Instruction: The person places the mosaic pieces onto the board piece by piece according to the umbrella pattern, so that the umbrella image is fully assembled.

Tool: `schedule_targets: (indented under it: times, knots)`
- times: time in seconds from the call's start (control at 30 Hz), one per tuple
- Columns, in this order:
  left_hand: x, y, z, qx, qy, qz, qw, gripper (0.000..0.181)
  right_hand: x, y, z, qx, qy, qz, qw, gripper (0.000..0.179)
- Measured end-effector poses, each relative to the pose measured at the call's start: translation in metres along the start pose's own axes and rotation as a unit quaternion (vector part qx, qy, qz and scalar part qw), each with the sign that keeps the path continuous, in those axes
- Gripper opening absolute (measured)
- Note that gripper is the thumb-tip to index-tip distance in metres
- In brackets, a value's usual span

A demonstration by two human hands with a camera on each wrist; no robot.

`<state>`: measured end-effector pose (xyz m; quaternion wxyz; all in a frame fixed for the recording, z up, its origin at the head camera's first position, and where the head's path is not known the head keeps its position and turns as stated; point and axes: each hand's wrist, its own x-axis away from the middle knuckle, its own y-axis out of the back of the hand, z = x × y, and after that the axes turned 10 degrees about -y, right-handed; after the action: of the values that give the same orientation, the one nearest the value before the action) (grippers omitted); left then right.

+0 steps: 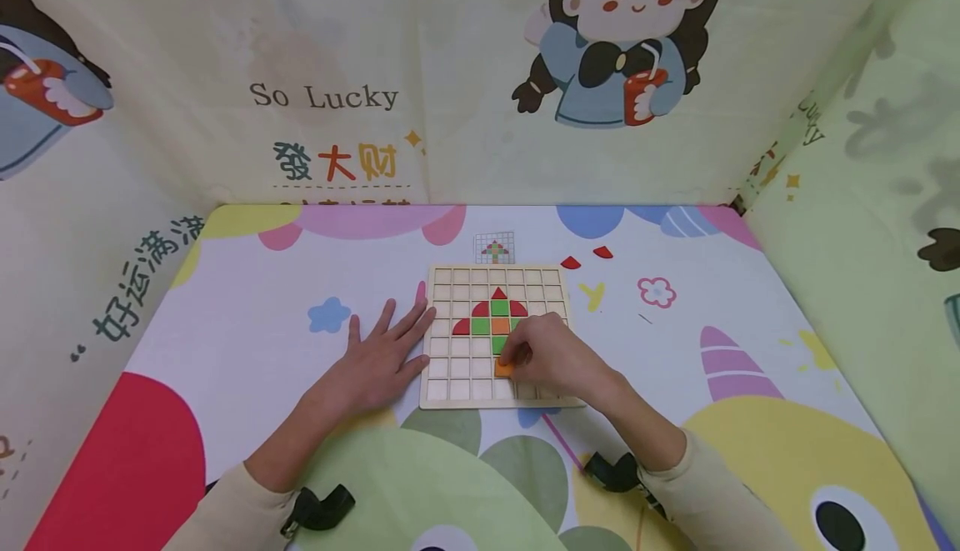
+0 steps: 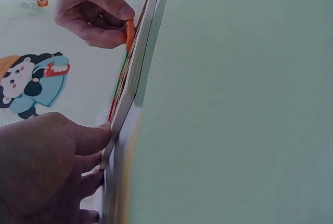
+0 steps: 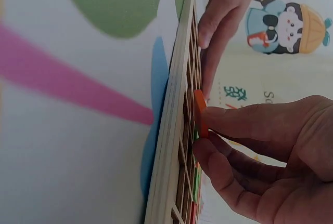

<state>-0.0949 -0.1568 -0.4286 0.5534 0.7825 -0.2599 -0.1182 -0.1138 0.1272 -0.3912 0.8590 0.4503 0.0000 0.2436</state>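
A wooden grid board lies on the table, with red, green and orange tiles set in its cells in a tree-like shape. Between thumb and fingers, my right hand pinches an orange square tile, tilted on edge close over a cell below the lowest green tile. With its fingers spread, my left hand rests at the board's left side, thumb and fingertips at the rim. My right fingers hide part of the board's right half.
Behind the board lies a small printed grid card with a coloured pattern. Two loose red pieces, one at the board's far right corner and another red piece farther right, lie on the patterned tablecloth. Cloth-covered walls stand around the table.
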Motion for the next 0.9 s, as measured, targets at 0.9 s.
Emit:
schedule_targets:
  times: [0.9]
  knots:
    - [-0.0006,-0.0003,-0.0004,-0.001,0.003,0.001,1.0000,0.071,-0.0020,-0.0085,0.0008,0.034,0.010,-0.027,0.9990,0.010]
